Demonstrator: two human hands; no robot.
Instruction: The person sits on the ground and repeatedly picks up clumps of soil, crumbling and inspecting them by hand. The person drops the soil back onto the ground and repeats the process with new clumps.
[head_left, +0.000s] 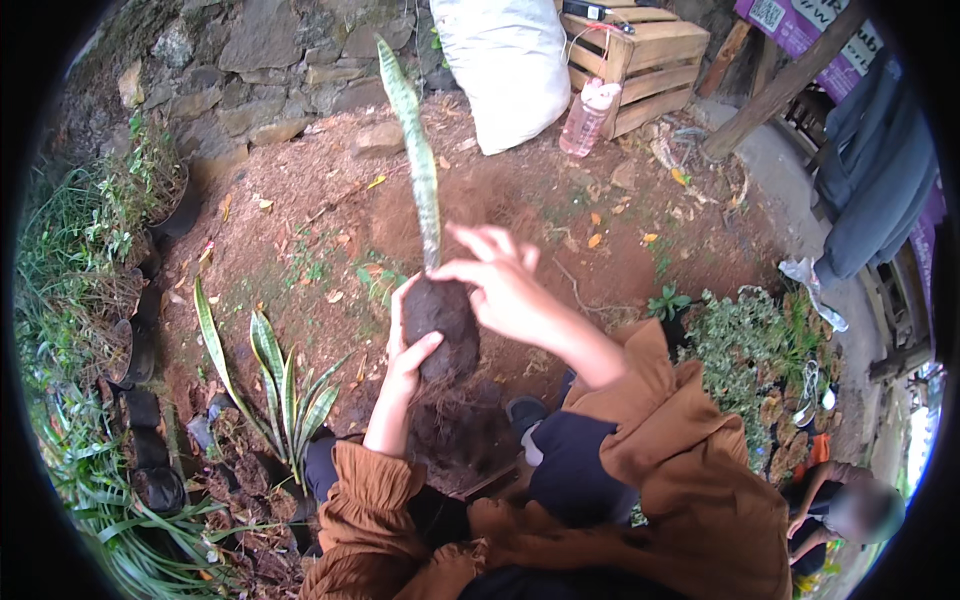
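A snake plant (421, 169) with one tall variegated leaf rises from a dark, rounded root ball (442, 322). My left hand (405, 341) grips the root ball from its left side, thumb across the front. At the top of the soil, my right hand (491, 277) has its index finger by the leaf's base. The other right-hand fingers are spread and somewhat blurred. Fine roots (442, 390) hang from the underside of the ball. Beneath it, between my legs, lies a dark heap of soil (465, 435), partly hidden.
More snake plants (281, 382) stand at my left beside black plant bags (154, 450). Ahead are brown fibre (465, 210), a white sack (506, 75), a pink bottle (587, 120) and a wooden crate (652, 67). Leafy plants (727, 352) and another person (832, 502) are on the right.
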